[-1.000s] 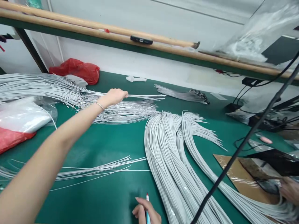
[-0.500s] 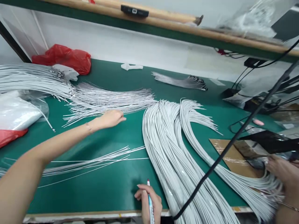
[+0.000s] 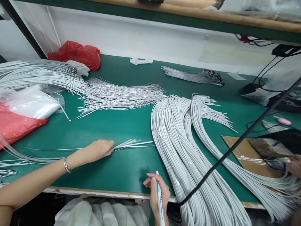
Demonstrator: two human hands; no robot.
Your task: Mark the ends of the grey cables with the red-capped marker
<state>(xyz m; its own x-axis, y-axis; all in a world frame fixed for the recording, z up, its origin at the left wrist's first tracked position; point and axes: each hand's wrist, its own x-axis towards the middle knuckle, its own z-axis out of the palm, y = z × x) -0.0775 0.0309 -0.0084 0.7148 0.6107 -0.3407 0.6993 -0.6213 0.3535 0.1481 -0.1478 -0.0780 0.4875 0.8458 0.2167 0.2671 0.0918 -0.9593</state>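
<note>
My left hand (image 3: 100, 149), with a bracelet at the wrist, is closed around a small bunch of thin white wires (image 3: 128, 143) above the green tabletop. The wire ends stick out to the right of my fist, and their tails trail off to the left. My right hand (image 3: 158, 194) grips a red-tipped marker pen (image 3: 160, 201) at the front edge, its tip pointing up. Just right of the pen lies a thick bundle of grey-white cables (image 3: 178, 150) that hangs over the edge.
Behind my left hand lies a pile of loose white wires (image 3: 122, 97). A shorter wire bundle (image 3: 195, 76) is at the back. Red plastic bags (image 3: 80, 55) sit at left. A black cord (image 3: 225, 157) crosses the view at right, near a co-worker's hand (image 3: 295, 164).
My left hand has come down from beside the wire pile and taken hold of the thin wires. The right hand still holds the marker. The view has shifted left and down.
</note>
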